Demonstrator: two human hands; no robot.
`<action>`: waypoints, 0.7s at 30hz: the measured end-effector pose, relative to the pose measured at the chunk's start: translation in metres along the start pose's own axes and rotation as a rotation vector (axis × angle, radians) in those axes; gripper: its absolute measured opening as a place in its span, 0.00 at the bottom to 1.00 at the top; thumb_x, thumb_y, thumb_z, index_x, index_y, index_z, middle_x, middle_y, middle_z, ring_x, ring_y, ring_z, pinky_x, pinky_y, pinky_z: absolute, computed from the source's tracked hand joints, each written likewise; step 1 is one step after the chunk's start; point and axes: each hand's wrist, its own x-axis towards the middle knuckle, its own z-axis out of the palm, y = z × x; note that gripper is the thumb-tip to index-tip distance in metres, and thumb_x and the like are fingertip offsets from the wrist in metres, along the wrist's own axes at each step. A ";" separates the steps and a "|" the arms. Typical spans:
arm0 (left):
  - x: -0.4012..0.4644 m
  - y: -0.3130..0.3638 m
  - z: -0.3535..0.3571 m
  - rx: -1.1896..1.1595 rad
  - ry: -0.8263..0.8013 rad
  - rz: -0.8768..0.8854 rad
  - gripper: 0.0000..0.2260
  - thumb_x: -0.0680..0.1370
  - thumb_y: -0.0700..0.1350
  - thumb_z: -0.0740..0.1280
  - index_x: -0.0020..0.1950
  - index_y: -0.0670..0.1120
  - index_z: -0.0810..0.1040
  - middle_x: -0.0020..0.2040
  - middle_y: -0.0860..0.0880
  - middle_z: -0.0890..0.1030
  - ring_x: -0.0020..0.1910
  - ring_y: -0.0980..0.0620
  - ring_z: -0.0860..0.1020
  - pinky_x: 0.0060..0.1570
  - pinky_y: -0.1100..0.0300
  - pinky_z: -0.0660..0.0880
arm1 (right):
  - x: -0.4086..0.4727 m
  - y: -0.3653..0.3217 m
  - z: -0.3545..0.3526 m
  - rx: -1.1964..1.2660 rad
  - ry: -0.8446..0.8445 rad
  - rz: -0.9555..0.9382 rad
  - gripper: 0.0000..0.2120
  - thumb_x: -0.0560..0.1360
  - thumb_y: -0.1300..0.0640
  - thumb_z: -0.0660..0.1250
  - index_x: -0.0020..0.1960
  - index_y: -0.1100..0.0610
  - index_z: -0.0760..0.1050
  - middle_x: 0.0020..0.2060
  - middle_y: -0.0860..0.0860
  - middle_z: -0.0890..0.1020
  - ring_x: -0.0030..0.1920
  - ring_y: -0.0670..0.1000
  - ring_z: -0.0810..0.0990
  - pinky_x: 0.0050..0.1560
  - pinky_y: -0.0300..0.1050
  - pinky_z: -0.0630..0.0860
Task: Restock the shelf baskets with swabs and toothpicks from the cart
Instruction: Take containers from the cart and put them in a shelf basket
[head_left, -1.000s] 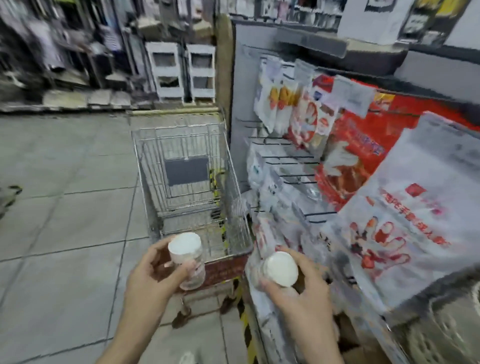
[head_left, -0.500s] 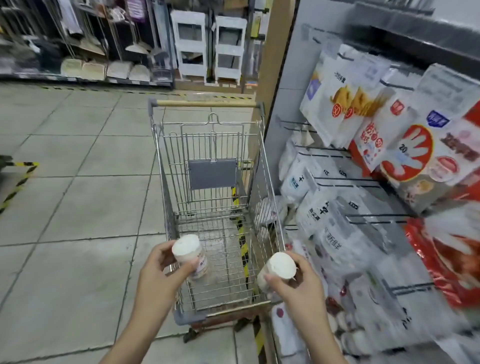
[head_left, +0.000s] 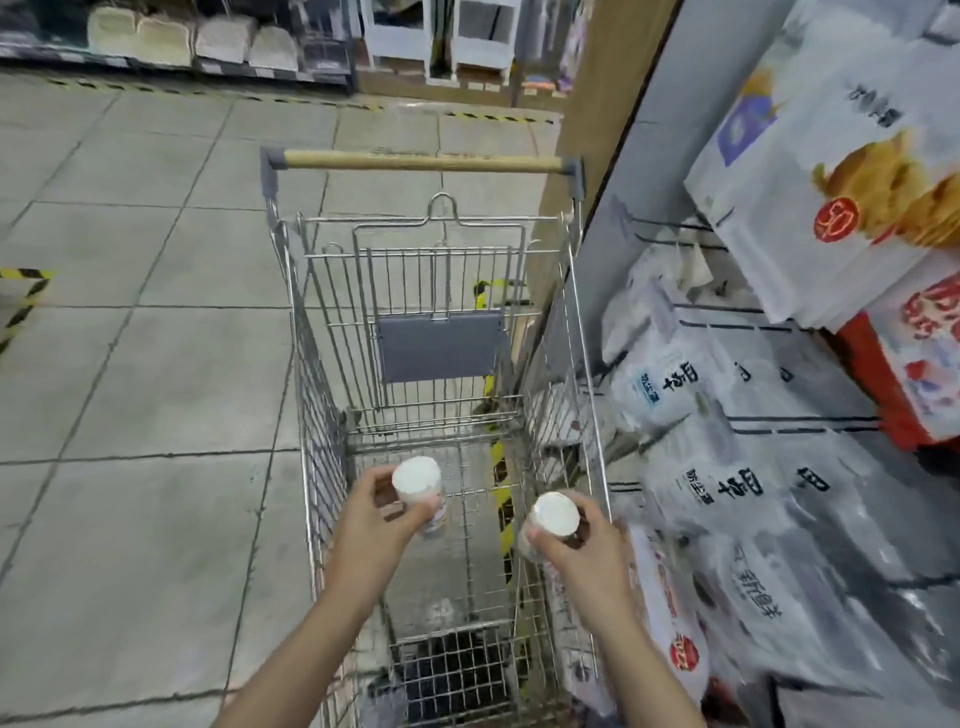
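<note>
Left hand (head_left: 371, 525) grips one tub (head_left: 420, 491), right hand (head_left: 582, 545) another tub (head_left: 551, 522), both held over the cart (head_left: 322, 415). Likely light, rigid, smooth plastic; wrap the sidewall below the lid, not the cap.

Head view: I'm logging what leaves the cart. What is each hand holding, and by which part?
Left hand grips a white-capped jar round its side below the cap; right hand grips another white-capped jar likewise.
</note>
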 end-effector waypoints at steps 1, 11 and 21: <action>0.018 -0.001 0.006 0.020 0.002 -0.023 0.20 0.69 0.41 0.76 0.55 0.50 0.72 0.51 0.55 0.78 0.50 0.60 0.76 0.54 0.60 0.73 | 0.020 0.002 0.004 -0.017 -0.009 0.015 0.19 0.67 0.61 0.77 0.53 0.47 0.75 0.51 0.47 0.80 0.51 0.47 0.79 0.52 0.43 0.78; 0.176 -0.060 0.082 0.155 -0.013 -0.084 0.19 0.68 0.41 0.77 0.51 0.52 0.72 0.51 0.52 0.77 0.52 0.52 0.76 0.54 0.55 0.74 | 0.189 0.050 0.062 -0.056 0.022 0.121 0.23 0.68 0.64 0.75 0.59 0.49 0.75 0.54 0.49 0.79 0.55 0.50 0.78 0.52 0.38 0.72; 0.272 -0.163 0.140 0.205 -0.128 -0.156 0.21 0.68 0.39 0.77 0.55 0.51 0.71 0.50 0.55 0.77 0.53 0.52 0.76 0.51 0.60 0.71 | 0.290 0.127 0.122 -0.171 0.094 0.177 0.26 0.72 0.65 0.72 0.68 0.58 0.70 0.49 0.45 0.74 0.57 0.49 0.74 0.52 0.36 0.65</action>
